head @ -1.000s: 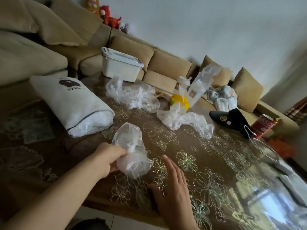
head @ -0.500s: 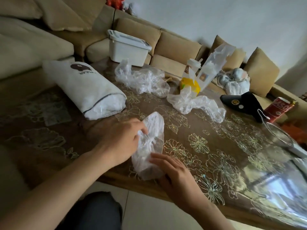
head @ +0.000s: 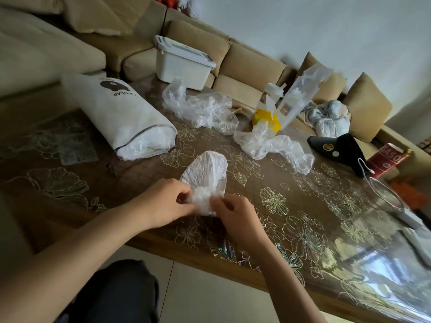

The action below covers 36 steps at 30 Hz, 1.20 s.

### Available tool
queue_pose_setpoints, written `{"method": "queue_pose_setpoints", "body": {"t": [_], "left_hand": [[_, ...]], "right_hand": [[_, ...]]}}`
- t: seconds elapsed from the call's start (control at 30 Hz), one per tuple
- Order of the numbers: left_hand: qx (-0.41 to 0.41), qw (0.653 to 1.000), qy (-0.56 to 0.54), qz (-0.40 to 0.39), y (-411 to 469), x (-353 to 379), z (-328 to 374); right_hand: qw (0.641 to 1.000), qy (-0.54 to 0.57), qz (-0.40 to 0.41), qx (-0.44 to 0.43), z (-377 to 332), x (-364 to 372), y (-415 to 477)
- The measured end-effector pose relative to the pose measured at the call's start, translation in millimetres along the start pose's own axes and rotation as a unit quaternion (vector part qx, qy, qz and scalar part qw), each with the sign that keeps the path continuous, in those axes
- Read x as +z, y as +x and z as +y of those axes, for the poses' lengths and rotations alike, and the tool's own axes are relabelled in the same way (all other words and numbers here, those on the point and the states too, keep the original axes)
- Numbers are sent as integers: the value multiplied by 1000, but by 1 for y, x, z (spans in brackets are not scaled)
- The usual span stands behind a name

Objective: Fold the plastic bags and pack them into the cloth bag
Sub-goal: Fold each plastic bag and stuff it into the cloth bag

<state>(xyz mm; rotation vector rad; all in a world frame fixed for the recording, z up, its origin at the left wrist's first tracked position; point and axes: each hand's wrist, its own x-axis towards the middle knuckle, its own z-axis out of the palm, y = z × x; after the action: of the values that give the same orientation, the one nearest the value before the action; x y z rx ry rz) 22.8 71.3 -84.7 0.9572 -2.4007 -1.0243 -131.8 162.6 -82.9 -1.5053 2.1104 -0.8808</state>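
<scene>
A crumpled clear plastic bag (head: 206, 174) lies on the table near its front edge. My left hand (head: 163, 203) pinches its near end from the left, and my right hand (head: 235, 214) pinches the same end from the right. The white cloth bag (head: 116, 113) lies on its side at the left, its open mouth stuffed with plastic and facing the bag I hold. Two more loose clear plastic bags lie further back: one (head: 203, 110) at the centre, another (head: 275, 145) to the right.
The table (head: 303, 206) has a glossy flowered cover. A white lidded bin (head: 182, 64) stands at the back. A yellow-based drink cup in a torn bag (head: 277, 108), a black object (head: 338, 145), a red can (head: 384, 159) and a wire strainer (head: 387, 197) sit at the right. A beige sofa runs behind.
My right hand rose from flat on the table and took hold of the bag's near end beside my left hand. The bag came down from mid-air and now lies lengthwise on the table.
</scene>
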Motion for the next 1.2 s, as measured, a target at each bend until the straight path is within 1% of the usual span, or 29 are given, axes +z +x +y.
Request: {"method": "queue_pose_setpoints", "body": {"t": [0.13, 0.2, 0.27, 0.33, 0.4, 0.53, 0.57, 0.63, 0.67, 0.7, 0.73, 0.8, 0.87, 0.9, 0.97, 1.03, 1.07, 1.13, 1.17, 1.2], "left_hand": [[-40, 998, 26, 38, 2, 5, 0], [-48, 995, 71, 56, 2, 9, 3], [-60, 986, 135, 72, 4, 13, 5], [-76, 979, 168, 84, 5, 14, 9], [-93, 978, 165, 85, 6, 13, 11], [-101, 980, 151, 83, 8, 11, 9], [-101, 981, 142, 81, 8, 11, 8], [-103, 984, 122, 73, 9, 9, 5], [-102, 985, 120, 68, 9, 8, 5], [-101, 985, 122, 66, 10, 8, 5], [-99, 985, 124, 67, 10, 8, 4], [-93, 985, 125, 76, 10, 7, 4], [-89, 984, 128, 80, 10, 7, 4], [-88, 985, 130, 78, 11, 7, 4], [-91, 985, 131, 69, 12, 6, 3], [-96, 986, 123, 64, 13, 5, 3], [-96, 986, 114, 70, 14, 3, 4], [-97, 985, 95, 111, 18, -3, 7], [-100, 981, 84, 144, 20, -8, 8], [-100, 977, 71, 172, 26, -10, 10]], "right_hand": [[998, -33, 49, 28, -2, 6, 6], [996, -49, 70, 28, -2, 10, 5], [991, -92, 95, 19, -1, 17, 4], [980, -158, 118, 7, 2, 21, 2], [972, -190, 137, -5, 4, 22, 0], [967, -198, 159, -3, 11, 18, 1], [961, -201, 186, -30, 12, 16, 1], [945, -191, 232, -131, 7, 15, -2], [939, -191, 219, -182, 5, 15, -6], [937, -202, 179, -221, 5, 17, -9], [939, -218, 121, -236, 7, 20, -13], [940, -253, 26, -227, 14, 20, -22], [942, -259, -36, -210, 25, 16, -26], [943, -254, -44, -211, 29, 13, -26], [951, -219, -22, -218, 34, 10, -25], [963, -156, 25, -219, 33, 9, -19], [968, -119, 62, -213, 30, 8, -15], [977, -50, 138, -154, 24, 3, -2], [982, -12, 159, -103, 19, 0, 7], [986, 31, 159, -38, 15, -5, 16]]}}
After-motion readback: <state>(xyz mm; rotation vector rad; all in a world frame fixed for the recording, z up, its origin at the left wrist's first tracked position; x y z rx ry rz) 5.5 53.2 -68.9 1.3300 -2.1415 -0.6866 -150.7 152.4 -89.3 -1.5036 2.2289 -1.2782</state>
